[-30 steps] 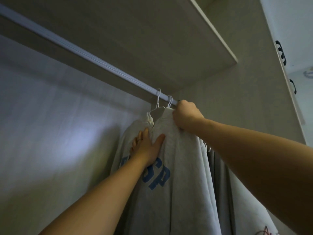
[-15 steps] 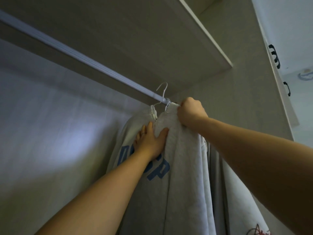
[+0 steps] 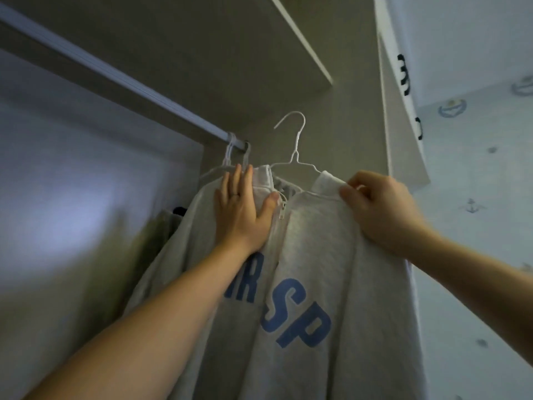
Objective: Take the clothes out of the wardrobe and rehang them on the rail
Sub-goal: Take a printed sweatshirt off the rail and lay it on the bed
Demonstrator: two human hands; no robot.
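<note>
A light grey zip sweatshirt (image 3: pixel 311 255) with blue letters hangs on a white wire hanger (image 3: pixel 292 145) whose hook is off the wardrobe rail (image 3: pixel 115 73) and free in the air. My right hand (image 3: pixel 380 209) grips the sweatshirt's collar and shoulder. My left hand (image 3: pixel 245 209) lies flat on the chest left of the zip, fingers spread. Two more hanger hooks (image 3: pixel 233 145) stay on the rail's right end, with a garment behind my left hand.
A shelf (image 3: pixel 259 39) runs above the rail. The wardrobe's side panel (image 3: pixel 360 125) and an open door (image 3: pixel 401 125) with black handles stand to the right. A dark olive garment (image 3: pixel 161 232) hangs further back on the left. Patterned wallpaper fills the right.
The sweatshirt's hanger hook has come off the rail and moved right and toward me. My right hand pulled it out; my left hand stayed pressed on the front.
</note>
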